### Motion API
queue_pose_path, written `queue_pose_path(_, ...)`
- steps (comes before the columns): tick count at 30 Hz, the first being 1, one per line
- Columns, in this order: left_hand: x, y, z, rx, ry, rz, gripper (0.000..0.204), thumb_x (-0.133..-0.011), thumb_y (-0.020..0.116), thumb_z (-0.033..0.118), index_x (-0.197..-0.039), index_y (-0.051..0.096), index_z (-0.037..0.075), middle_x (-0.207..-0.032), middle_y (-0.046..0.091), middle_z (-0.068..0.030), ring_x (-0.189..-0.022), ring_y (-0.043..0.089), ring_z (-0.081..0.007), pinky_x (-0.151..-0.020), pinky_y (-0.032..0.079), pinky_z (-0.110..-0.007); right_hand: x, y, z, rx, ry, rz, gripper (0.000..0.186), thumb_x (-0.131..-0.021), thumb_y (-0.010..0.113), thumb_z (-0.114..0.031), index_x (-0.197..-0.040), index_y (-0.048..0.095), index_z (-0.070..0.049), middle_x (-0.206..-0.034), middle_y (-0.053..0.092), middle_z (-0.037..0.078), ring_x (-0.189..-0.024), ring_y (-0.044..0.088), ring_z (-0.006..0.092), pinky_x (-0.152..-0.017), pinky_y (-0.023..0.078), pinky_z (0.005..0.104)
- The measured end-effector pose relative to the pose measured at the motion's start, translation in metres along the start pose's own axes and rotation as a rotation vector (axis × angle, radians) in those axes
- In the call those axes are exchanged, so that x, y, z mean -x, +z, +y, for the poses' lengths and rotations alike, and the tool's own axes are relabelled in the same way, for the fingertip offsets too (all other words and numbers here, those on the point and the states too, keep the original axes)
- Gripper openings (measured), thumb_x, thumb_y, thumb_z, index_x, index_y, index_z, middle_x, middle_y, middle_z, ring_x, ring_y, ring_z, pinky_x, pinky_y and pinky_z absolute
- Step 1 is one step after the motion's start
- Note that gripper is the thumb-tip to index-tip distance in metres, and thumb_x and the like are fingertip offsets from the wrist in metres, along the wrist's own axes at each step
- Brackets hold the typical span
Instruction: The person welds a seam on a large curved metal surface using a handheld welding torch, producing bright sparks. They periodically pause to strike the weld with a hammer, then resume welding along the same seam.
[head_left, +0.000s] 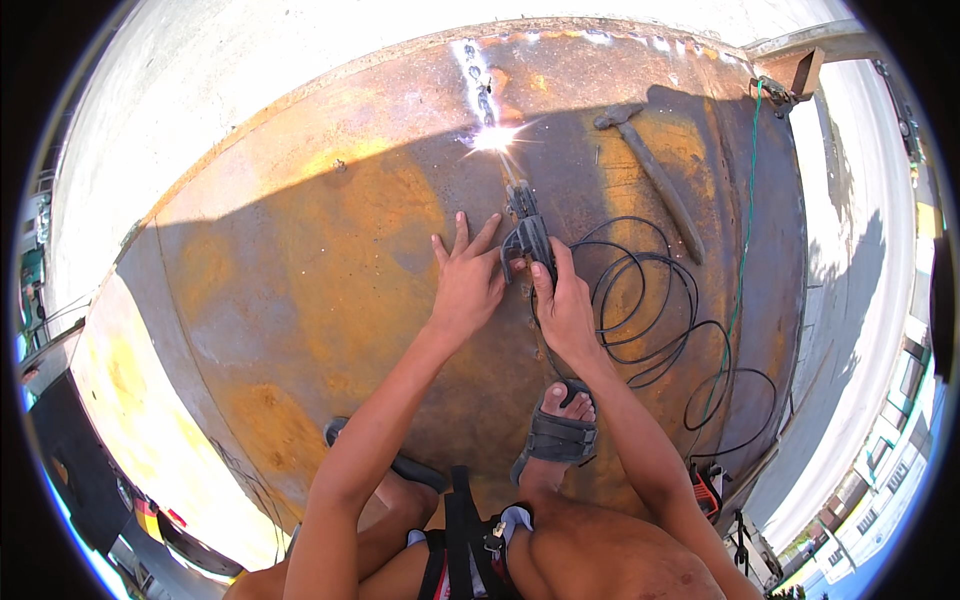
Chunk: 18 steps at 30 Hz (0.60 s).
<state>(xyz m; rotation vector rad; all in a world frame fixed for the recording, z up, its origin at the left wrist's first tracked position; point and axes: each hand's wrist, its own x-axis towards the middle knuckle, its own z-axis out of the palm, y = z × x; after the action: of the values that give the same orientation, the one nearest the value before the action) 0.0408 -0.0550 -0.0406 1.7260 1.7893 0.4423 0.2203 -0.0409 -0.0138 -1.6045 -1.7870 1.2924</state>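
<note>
My right hand point(565, 315) is closed around a black welding electrode holder point(528, 218). From the holder's jaws a thin welding rod point(507, 165) points away from me. A bright arc point(494, 138) with rays of light burns at its far end. Beyond the arc, a dark, lumpy weld seam point(474, 72) runs toward the far edge of the rusty metal plate point(330, 270). My left hand point(468, 285) rests on the plate, fingers spread, just left of the holder. Its thumb reaches close to the holder; whether they touch I cannot tell.
A hammer point(655, 180) lies right of the arc. Black cable point(650, 300) lies in loops beside my right forearm, and a green cord point(748, 220) runs along the right side. My sandalled foot point(562, 430) stands on the plate. A metal bracket point(795, 80) sits at the far right corner.
</note>
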Motion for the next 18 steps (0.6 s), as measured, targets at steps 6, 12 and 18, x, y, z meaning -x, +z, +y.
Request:
queue_pose_path(6, 0.0, -0.0027, 0.0015, 0.003, -0.023, -0.045, 0.033, -0.104, 0.068, 0.036, -0.122, 0.081, 0.011, -0.17, 0.046, -0.0115, -0.16, 0.024, -0.0554, -0.12, 0.015, -0.084, -0.0001, -0.0001, 0.0004, 0.004, 0.011, -0.002, 0.05, -0.115, 0.054, -0.033, -0.151, 0.045, 0.0, -0.109, 0.072, 0.035, -0.1, 0.071, 0.0557, -0.081, 0.055, 0.0585)
queue_pose_path(12, -0.0002, -0.0032, 0.0015, 0.006, -0.025, -0.044, 0.033, -0.104, 0.068, 0.036, -0.123, 0.08, 0.011, -0.17, 0.046, -0.0121, -0.16, 0.024, -0.0558, -0.12, 0.015, -0.084, -0.0002, 0.0, 0.0001, 0.007, 0.011, -0.007, 0.05, -0.115, 0.054, -0.033, -0.151, 0.044, 0.0, -0.111, 0.072, 0.035, -0.103, 0.07, 0.0562, -0.083, 0.055, 0.0587)
queue_pose_path(18, -0.0003, -0.0017, 0.0004, -0.001, -0.02, -0.044, 0.034, -0.105, 0.068, 0.036, -0.124, 0.08, 0.011, -0.17, 0.046, -0.0119, -0.16, 0.024, -0.0557, -0.12, 0.015, -0.084, -0.0008, 0.0009, 0.0014, 0.011, 0.011, -0.004, 0.05, -0.115, 0.054, -0.032, -0.151, 0.045, 0.001, -0.112, 0.072, 0.036, -0.104, 0.069, 0.0569, -0.083, 0.055, 0.0594)
